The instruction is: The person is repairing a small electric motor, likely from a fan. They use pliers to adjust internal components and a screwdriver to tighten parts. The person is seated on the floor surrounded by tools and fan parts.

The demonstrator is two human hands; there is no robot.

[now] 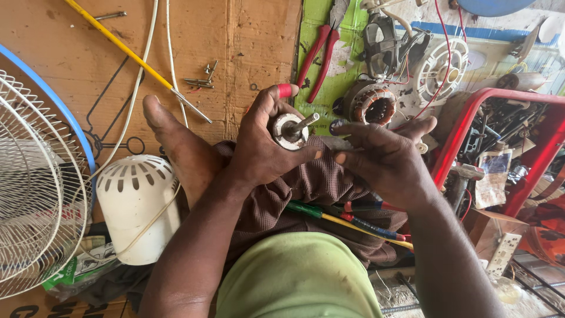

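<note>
While the left hand (265, 144) grips a small motor rotor (289, 130) with its steel shaft pointing toward the right, the right hand (385, 156) hovers just beside it, fingers loosely curled and holding nothing that can be made out. Both sit above the person's lap. Red-handled pliers (318, 56) lie on a green sheet beyond, near a copper-wound stator (372, 105). A white motor cover (134, 203) rests beside a white fan guard (35, 188) on the cardboard floor (247, 35), with loose screws (200, 79) nearby.
</note>
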